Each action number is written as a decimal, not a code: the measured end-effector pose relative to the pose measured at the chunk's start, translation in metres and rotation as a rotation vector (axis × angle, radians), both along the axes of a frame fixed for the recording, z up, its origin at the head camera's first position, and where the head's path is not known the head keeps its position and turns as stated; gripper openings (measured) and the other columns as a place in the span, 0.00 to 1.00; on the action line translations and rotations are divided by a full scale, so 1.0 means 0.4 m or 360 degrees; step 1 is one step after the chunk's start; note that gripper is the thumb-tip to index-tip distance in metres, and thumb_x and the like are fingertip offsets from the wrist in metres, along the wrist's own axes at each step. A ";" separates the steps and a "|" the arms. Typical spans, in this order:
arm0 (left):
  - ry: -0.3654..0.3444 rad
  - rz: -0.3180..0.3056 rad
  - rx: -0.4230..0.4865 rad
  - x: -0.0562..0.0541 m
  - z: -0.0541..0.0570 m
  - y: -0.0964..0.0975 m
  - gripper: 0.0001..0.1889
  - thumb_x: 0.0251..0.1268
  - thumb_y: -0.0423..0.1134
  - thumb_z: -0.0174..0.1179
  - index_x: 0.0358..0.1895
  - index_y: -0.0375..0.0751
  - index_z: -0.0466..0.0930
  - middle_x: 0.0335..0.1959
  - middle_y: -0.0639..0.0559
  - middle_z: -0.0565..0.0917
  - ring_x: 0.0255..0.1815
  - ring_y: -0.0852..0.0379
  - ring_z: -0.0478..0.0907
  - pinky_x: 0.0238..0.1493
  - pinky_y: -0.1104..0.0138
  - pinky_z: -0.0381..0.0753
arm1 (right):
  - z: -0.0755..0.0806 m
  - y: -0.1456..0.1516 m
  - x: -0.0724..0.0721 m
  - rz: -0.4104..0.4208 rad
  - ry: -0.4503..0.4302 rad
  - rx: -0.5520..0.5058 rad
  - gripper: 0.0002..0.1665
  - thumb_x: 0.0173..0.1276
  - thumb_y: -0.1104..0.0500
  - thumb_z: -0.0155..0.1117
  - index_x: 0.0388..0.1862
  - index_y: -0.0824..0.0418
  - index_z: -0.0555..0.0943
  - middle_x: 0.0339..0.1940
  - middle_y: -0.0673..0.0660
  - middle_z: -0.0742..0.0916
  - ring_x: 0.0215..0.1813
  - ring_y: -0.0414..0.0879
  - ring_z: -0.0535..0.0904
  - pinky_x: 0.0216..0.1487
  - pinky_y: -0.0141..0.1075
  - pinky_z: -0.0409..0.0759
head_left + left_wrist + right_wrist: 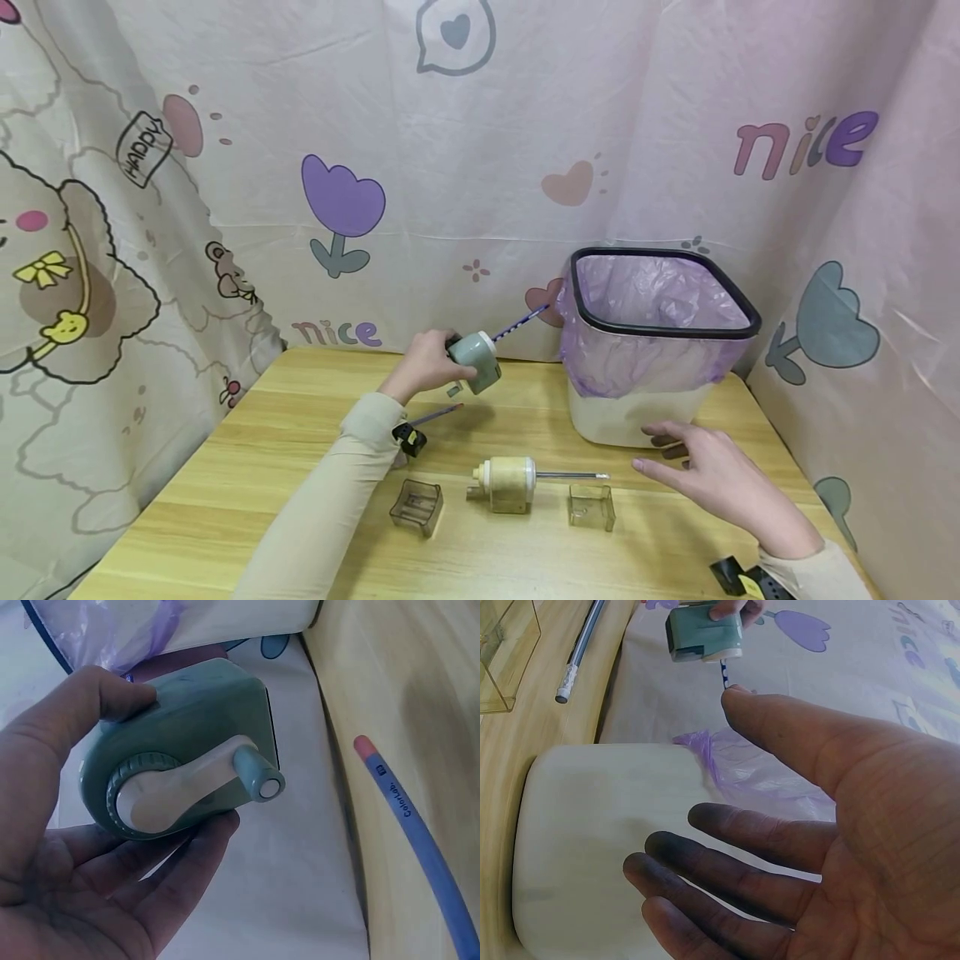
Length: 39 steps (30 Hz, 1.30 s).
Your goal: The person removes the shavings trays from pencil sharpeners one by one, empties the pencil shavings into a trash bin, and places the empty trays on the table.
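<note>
My left hand [429,365] grips a green crank pencil sharpener [480,360] above the back of the table, thumb on one side and fingers on the other. A blue patterned pencil [521,322] sticks out of its white front, slanting up toward the bin. In the left wrist view, the white crank [180,787] with its green knob faces the camera. My right hand [723,479] hovers in front of the bin, holding nothing, its fingers spread and slightly bent. A yellow pencil sharpener [510,485] lies between the hands with a dark pencil [573,475] in it.
A white bin [630,417] with a black rim and purple liner stands at the back right. Two see-through shavings drawers, one brownish [417,506] and one yellowish [591,507], flank the yellow sharpener. A blue pencil [420,840] lies on the wooden table [247,450] near my left wrist.
</note>
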<state>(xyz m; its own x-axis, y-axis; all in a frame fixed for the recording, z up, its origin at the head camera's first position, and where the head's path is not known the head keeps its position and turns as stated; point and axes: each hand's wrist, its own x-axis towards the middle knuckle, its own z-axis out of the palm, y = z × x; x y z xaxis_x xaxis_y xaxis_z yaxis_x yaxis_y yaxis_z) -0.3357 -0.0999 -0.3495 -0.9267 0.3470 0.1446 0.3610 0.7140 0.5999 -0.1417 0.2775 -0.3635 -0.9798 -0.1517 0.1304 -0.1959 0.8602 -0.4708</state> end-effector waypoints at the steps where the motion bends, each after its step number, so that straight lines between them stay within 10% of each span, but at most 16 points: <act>1: -0.0002 -0.0001 0.0005 0.002 0.003 -0.001 0.34 0.55 0.44 0.79 0.63 0.31 0.82 0.52 0.38 0.89 0.48 0.45 0.87 0.51 0.55 0.91 | 0.000 0.000 0.000 0.0001 -0.0002 -0.0001 0.36 0.70 0.38 0.75 0.64 0.62 0.85 0.52 0.56 0.93 0.53 0.53 0.90 0.48 0.49 0.90; 39: 0.0104 -0.0068 0.0129 0.072 0.098 -0.051 0.34 0.54 0.45 0.78 0.66 0.38 0.82 0.53 0.41 0.89 0.48 0.46 0.87 0.48 0.56 0.90 | 0.009 -0.023 0.003 0.0022 0.0068 -0.0083 0.32 0.70 0.41 0.76 0.63 0.60 0.86 0.50 0.51 0.94 0.49 0.46 0.90 0.47 0.43 0.89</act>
